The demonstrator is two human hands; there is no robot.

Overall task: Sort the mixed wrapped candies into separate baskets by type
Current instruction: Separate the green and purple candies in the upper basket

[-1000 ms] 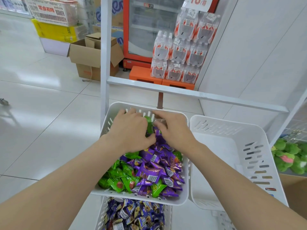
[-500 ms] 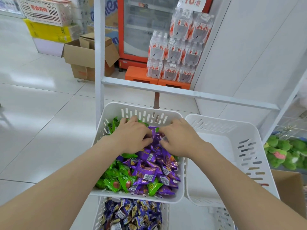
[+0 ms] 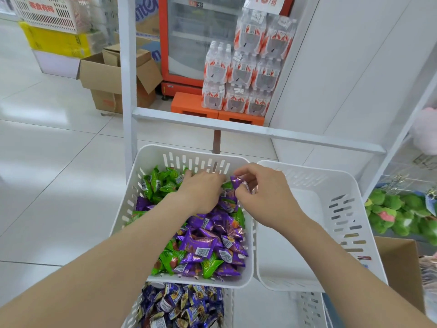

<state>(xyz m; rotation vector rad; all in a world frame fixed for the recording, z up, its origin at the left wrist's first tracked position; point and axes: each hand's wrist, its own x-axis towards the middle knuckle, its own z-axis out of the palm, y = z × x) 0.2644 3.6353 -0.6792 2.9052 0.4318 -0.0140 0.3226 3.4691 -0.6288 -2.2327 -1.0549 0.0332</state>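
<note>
Now, right hand [image 3: 267,197] pinching shiny purple candy [image 3: 237,182] (crinkled foil), left hand [image 3: 203,190] flat on green-and-purple pile [image 3: 208,245]

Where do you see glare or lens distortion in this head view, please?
Head view: bright glare washes out the floor tiles at left; the wide lens stretches both forearms toward the bottom corners; the basket of mixed candies is evenly lit.

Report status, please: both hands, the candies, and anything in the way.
Right hand pinches purple candy over mixed basket. Left hand down on candy pile, grip unclear. Empty basket beside it; nothing in the way.
</note>
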